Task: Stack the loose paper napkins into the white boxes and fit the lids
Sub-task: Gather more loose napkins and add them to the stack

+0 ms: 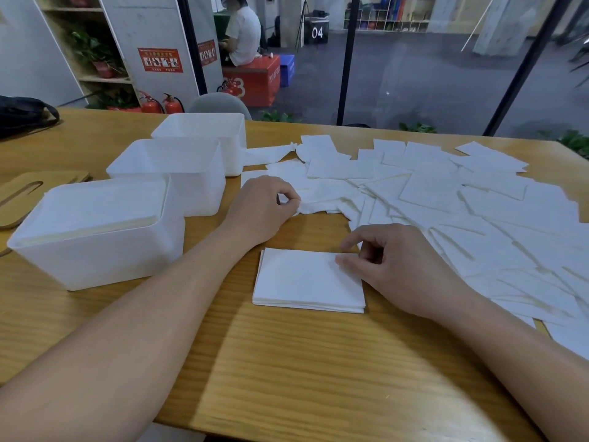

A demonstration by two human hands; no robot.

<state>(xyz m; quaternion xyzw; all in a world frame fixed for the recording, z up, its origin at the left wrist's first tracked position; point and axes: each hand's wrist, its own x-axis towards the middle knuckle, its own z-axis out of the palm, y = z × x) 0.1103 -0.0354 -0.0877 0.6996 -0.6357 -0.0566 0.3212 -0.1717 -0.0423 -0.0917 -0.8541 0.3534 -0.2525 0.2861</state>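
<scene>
Three white boxes stand in a row at the left: the near box is filled with napkins up to its rim, the middle box and the far box show no napkins. A small squared stack of napkins lies in front of me. My right hand rests on the stack's right edge with its thumb on the top sheet. My left hand pinches the corner of a crumpled loose napkin. Many loose napkins are spread over the right half of the table.
Wooden lids with a slot lie at the far left beside the boxes. A dark bag sits at the table's back left corner. The wooden table ends close to me. A person sits far behind the glass.
</scene>
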